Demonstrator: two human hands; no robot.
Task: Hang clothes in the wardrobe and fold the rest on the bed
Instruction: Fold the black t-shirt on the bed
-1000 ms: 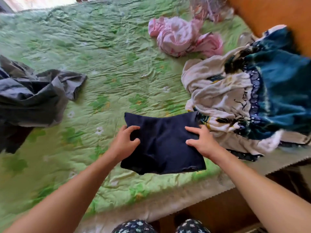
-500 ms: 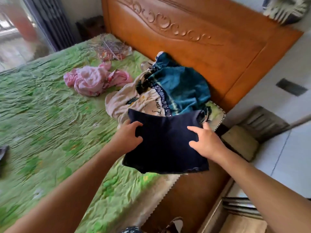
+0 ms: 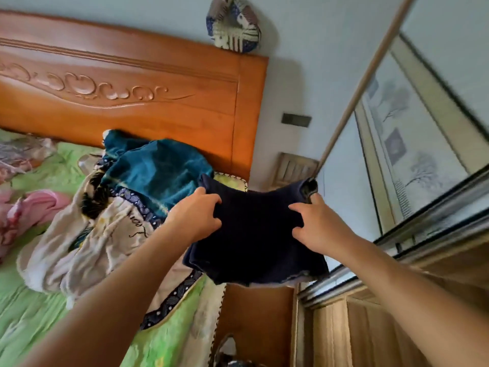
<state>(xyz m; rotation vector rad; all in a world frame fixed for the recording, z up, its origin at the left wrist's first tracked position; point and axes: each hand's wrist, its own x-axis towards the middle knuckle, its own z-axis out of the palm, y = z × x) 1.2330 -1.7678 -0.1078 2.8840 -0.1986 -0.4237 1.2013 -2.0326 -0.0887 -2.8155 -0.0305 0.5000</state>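
**Folded navy garment** [image 3: 254,245]: held in the air between both hands, flat and slightly sagging. It hangs just past the right edge of the bed, between the bed and the wardrobe.

**Left hand** [image 3: 197,217]: grip pinching the garment's left edge, fingers curled over the top of the cloth.

**Right hand** [image 3: 317,225]: grip pinching the right edge, thumb and fingers bent onto the cloth. Both forearms reach in from the near side.

**Teal garment** [image 3: 158,170]: heaped on the bed just left of the left hand, close to the headboard.

**Cream garment** [image 3: 105,234]: crumpled, with dark script, lying under and nearer than the teal one.

**Pink garment** [image 3: 31,207]: bunched at the left edge of view.

**Bed** [image 3: 31,313]: green quilted cover, wrinkled.

**Headboard** [image 3: 132,88]: orange wood with a carved scroll band, on the far side.

**Patterned cloth bundle** [image 3: 232,27]: sits on the headboard's top right corner.

**Switch plate** [image 3: 296,120]: dark, on the pale wall right of the headboard.

**Wardrobe** [image 3: 410,141]: on the right, with sliding doors printed with trees and metal tracks below.
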